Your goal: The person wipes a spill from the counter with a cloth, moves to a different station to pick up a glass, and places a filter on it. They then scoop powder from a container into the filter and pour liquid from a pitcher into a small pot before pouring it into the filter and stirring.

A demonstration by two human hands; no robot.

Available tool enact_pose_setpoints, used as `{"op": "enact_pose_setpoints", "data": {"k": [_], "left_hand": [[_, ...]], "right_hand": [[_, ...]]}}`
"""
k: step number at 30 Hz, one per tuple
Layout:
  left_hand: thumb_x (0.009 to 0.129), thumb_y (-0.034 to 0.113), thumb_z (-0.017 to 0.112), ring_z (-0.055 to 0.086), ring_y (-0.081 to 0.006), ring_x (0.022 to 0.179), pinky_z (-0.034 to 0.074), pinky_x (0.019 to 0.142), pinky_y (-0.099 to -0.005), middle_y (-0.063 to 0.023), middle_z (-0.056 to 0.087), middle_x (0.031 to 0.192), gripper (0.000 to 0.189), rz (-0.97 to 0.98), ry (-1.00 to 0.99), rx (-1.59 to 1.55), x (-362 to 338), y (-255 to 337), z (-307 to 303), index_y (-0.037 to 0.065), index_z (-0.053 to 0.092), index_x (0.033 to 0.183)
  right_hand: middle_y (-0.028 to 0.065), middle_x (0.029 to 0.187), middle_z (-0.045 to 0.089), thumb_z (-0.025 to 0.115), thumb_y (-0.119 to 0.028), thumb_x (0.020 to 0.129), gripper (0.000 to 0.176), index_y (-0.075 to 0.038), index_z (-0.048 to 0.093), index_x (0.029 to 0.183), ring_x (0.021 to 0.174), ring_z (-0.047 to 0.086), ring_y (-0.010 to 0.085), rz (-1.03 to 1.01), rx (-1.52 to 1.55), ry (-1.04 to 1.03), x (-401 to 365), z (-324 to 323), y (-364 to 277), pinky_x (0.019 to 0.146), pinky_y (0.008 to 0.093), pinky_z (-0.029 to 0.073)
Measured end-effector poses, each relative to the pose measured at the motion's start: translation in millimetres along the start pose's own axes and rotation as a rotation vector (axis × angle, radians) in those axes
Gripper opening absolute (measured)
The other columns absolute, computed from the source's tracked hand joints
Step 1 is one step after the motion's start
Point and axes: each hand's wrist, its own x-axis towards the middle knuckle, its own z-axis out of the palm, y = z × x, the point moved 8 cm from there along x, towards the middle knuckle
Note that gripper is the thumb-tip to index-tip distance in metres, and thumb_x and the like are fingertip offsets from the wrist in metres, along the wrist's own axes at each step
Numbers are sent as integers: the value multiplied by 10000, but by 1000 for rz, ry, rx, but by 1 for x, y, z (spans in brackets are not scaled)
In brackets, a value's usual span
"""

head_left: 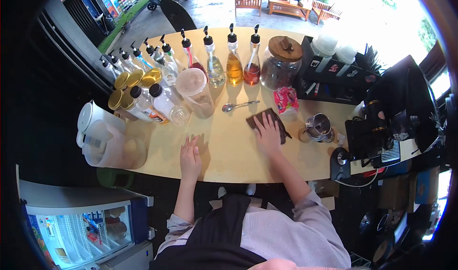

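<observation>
Both hands open: right hand (269, 135) on brown cloth (255, 122), fingers spread; left hand (191, 159) empty (fingers extended)

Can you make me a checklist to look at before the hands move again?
1. Right hand is on the brown cloth: ok.
2. Left hand holds nothing: ok.
3. Spoon lies apart from the cloth: ok.
4. Pink packet is far from the cloth: not ok, it's close by.
5. Cloth is damp: cannot tell.
</observation>
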Motion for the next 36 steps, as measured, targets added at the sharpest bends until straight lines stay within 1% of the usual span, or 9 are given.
{"op": "enact_pose_setpoints", "data": {"k": [4, 8, 10, 13, 18, 23, 28, 32, 36], "left_hand": [[1023, 226, 341, 395, -382, 1361, 260, 1129, -559, -153, 551, 1352, 403, -7, 8, 30, -5, -12, -14, 49, 527, 1333], [1024, 223, 339, 394, -383, 1361, 261, 1127, -560, -162, 547, 1354, 405, 26, 5, 6, -4, -16, -18, 44, 524, 1337], [1024, 221, 338, 397, -383, 1359, 262, 1127, -557, -171, 547, 1351, 406, 56, -8, -16, 0, -10, -17, 40, 524, 1337], [1023, 221, 335, 404, -383, 1354, 265, 1128, -549, -187, 547, 1346, 411, 102, -42, -40, 5, -6, -8, 33, 526, 1335], [1023, 229, 331, 412, -386, 1347, 270, 1128, -540, -206, 550, 1336, 418, 168, -88, -65, 10, -4, 11, 28, 528, 1332], [1020, 234, 334, 412, -388, 1346, 283, 1117, -544, -214, 554, 1329, 421, 177, -49, -58, 8, -18, -4, 38, 530, 1337], [1020, 234, 333, 413, -387, 1346, 283, 1116, -548, -213, 541, 1346, 420, 153, -33, -1, 1, -42, -22, 45, 530, 1339], [1021, 239, 334, 413, -381, 1347, 281, 1116, -552, -198, 535, 1359, 420, 199, -63, -20, -11, -36, -13, 48, 524, 1343], [1019, 243, 345, 411, -376, 1349, 283, 1115, -553, -191, 540, 1351, 419, 305, -145, -39, -19, -8, -7, 47, 521, 1345]], "right_hand": [[90, 1564, 308, 426, -334, 978, 502, -232, 404, 1468, 1449, 256, 302, 28, -44, -64, 36, 27, -71, 1181, 487, 149], [91, 1521, 380, 491, -286, 944, 460, -210, 501, 1397, 1432, 288, 299, -268, 108, -101, -10, 37, -168, 1172, 485, 180], [80, 1483, 435, 558, -267, 910, 438, -199, 557, 1342, 1405, 342, 289, -384, 220, -54, -48, 22, -188, 1157, 477, 226], [61, 1493, 427, 580, -232, 888, 457, -214, 555, 1344, 1406, 350, 259, -398, 359, -117, -91, 0, -175, 1163, 468, 220], [28, 1497, 430, 622, -218, 861, 492, -264, 551, 1346, 1414, 347, 229, -152, 167, -149, -135, -28, -99, 1168, 462, 221], [54, 1518, 400, 543, -242, 929, 430, -265, 554, 1358, 1412, 345, 254, 253, 11, 114, -144, -56, -3, 1165, 479, 216], [66, 1547, 350, 480, -282, 968, 468, -260, 466, 1435, 1436, 283, 323, 424, -129, 164, -112, -33, -18, 1168, 500, 190], [85, 1538, 364, 482, -292, 961, 480, -226, 462, 1436, 1429, 288, 350, 275, -134, 141, -77, -2, -94, 1156, 522, 197], [108, 1460, 457, 510, -229, 899, 480, -175, 525, 1376, 1389, 357, 352, -77, 37, 124, -66, 20, -192, 1147, 516, 237]]}}
